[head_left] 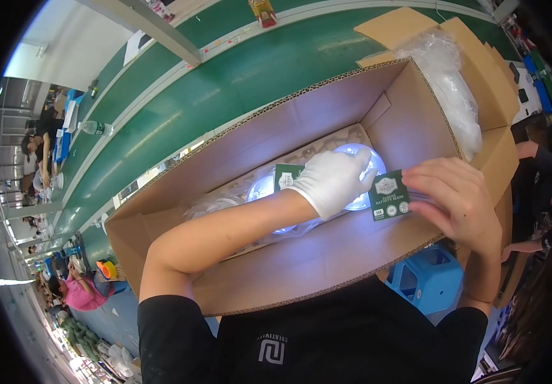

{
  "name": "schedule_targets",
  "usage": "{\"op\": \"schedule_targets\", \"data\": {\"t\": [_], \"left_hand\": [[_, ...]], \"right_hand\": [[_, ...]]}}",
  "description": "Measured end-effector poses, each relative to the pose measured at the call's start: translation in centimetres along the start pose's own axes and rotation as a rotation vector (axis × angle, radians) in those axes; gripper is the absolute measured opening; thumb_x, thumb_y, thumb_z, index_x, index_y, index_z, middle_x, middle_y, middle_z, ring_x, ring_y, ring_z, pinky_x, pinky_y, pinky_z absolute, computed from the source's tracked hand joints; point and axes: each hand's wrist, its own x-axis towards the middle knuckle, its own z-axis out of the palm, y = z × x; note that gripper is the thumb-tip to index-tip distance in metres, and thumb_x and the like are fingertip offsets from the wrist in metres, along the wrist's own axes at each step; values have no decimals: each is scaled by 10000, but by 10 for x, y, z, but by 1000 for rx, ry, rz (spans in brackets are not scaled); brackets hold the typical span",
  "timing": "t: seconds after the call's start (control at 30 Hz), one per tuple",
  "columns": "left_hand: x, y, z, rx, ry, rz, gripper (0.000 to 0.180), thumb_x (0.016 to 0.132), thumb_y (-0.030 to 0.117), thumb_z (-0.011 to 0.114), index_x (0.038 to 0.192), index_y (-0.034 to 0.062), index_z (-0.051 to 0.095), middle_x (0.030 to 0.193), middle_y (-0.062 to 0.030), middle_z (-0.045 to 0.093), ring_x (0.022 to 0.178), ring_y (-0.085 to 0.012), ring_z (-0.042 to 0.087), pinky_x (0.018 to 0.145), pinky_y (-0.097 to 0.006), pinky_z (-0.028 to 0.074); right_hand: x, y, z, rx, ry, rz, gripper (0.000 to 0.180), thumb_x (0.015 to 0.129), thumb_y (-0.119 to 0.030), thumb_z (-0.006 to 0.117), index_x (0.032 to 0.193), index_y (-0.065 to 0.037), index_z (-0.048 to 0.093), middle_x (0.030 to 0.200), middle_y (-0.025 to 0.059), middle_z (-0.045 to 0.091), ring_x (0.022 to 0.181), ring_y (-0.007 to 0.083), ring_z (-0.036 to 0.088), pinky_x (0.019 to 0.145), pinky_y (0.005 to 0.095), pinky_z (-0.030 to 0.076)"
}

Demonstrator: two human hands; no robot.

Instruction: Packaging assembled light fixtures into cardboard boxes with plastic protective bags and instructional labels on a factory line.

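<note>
Nearest the camera is the person's black T-shirt [327,339], and both forearms rise from it over the near wall of a big open cardboard box [301,269]. The right hand [458,195], bare, is closed in a pinch on the right edge of a small dark green label card [389,196] with pale print, holding it upright just inside the box's near right corner. The left hand [335,179], in a white glove, reaches down into the box with fingers curled over a clear, round, plastic-wrapped item [358,168] that glows bluish white; whether it truly grips it or only rests on it I cannot tell. A second green card [287,176] stands just left of the glove, beside another clear round piece [262,187], all lying on a moulded pulp tray [314,153] on the box floor. The card looks light, thin and easily bent, so it is best held by its edge as now; the clear pieces seem light but slippery in their film and likely to scratch or crack, so cupping them from the rim would be safer. Below right stands a blue plastic stool [429,275]. Beyond the box lie crumpled clear plastic bags [448,77] on a flap, then a long green conveyor belt [224,83], with other workers far off at left.
</note>
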Motion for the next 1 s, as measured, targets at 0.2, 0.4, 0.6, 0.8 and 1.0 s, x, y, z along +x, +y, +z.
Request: {"op": "schedule_targets", "data": {"t": [0.2, 0.4, 0.6, 0.8, 1.0], "left_hand": [[-11, -7, -18, 167, -153, 449, 188, 909, 213, 589, 1019, 61, 587, 765, -119, 658, 648, -294, 693, 565, -437, 544], [-38, 11, -7, 177, -90, 468, 117, 869, 140, 554, 936, 45, 566, 704, -107, 625, 541, -252, 662, 468, -380, 526], [-60, 41, -26, 243, 36, 450, 334, 778, 135, 615, 1068, -28, 590, 676, -41, 556, 552, -153, 608, 412, -287, 457], [-68, 38, -43, 208, 162, 411, 248, 779, 146, 623, 995, 27, 593, 647, -7, 501, 548, -113, 589, 394, -255, 420], [-85, 36, -70, 106, 94, 398, 163, 816, 137, 611, 953, 56, 579, 640, -9, 512, 493, -110, 566, 383, -268, 451]], "right_hand": [[-3, -7, -3, -23, -82, 37, 294, 776, -162, 780, 1018, -28, 682, 1020, 90, 708, 952, 275, 685, 782, 377, 523], [15, -9, -9, -50, -195, 163, 240, 832, -132, 725, 1033, -15, 665, 1007, 126, 695, 938, 325, 680, 768, 429, 537], [112, 23, 39, -234, -784, 139, 249, 894, -59, 557, 1108, -4, 672, 1048, 180, 695, 953, 373, 678, 834, 456, 542], [158, 75, 154, -415, -1398, 85, 472, 982, -331, 536, 1293, 8, 641, 1380, 207, 594, 1302, 348, 549, 1099, 447, 411], [150, 95, 213, 239, -1334, 313, 784, 998, -722, 209, 1265, -175, 703, 1469, 120, 531, 1380, 317, 449, 1174, 435, 292]]}}
